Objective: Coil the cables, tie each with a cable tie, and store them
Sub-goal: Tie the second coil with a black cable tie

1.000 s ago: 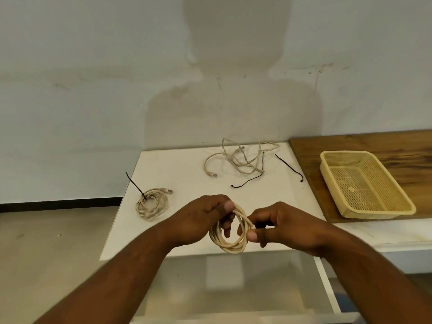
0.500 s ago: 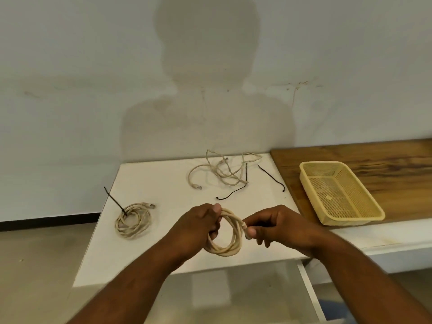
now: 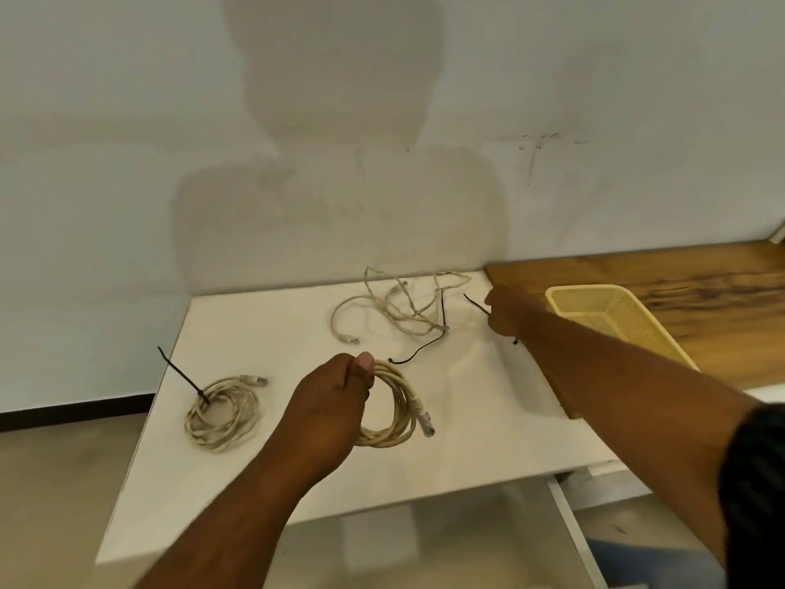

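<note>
Half a second before, both hands had met at the coiled cable; now only the left hand (image 3: pixel 335 397) gripped that coil (image 3: pixel 393 412), fingers closed around its upper left side, the loop hanging just above the white tabletop (image 3: pixel 467 427) at the lower centre of the frame, its plug end pointing down on the right. The right hand (image 3: pixel 505 312) had let go and reached to the upper right of the tabletop, where its fingers were pinched together on a black cable tie (image 3: pixel 475 303), whose ends stuck out on either side of the hand. The view had also drawn closer and tilted down.

At the left of the frame lay a finished coil (image 3: pixel 221 412), bound by a black tie (image 3: pixel 180 374) that stuck up and to the left. Near the wall sat a loose tangled cable (image 3: pixel 397 308), with a second black tie (image 3: pixel 422 346) lying against it. A yellow basket (image 3: pixel 611 320) stood at the right on a wooden board (image 3: pixel 701 282), partly hidden behind the right forearm. Behind it all rose a pale wall (image 3: pixel 127 163) carrying the person's shadow, and a light floor (image 3: pixel 51 482) showed at the lower left.
</note>
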